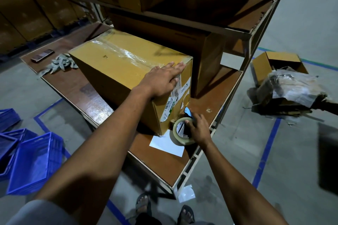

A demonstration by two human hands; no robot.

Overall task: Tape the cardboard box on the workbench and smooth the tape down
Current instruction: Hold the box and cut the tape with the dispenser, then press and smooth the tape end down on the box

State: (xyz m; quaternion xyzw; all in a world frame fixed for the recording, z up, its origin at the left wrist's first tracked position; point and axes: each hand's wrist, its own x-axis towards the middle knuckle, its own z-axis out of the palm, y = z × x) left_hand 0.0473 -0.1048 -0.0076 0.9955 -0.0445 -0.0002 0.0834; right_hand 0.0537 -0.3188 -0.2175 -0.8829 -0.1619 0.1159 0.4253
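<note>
A large cardboard box [117, 64] lies on the brown workbench [161, 162], a strip of clear tape [126, 54] running along its top seam. My left hand [162, 80] lies flat, fingers together, on the box's near top edge where the tape bends over onto the labelled end face. My right hand [197, 127] grips a tape dispenser with a roll of clear tape [181, 131], held low against the bottom of that end face, just above the workbench.
A white sheet of paper [167, 145] lies under the roll. A second brown box [206, 55] stands behind. Rag scraps [58, 64] and a phone [42, 55] lie at the far left. Shelf above [201, 18]. Blue crates [34, 160] on the floor left; rubbish box [281, 78] right.
</note>
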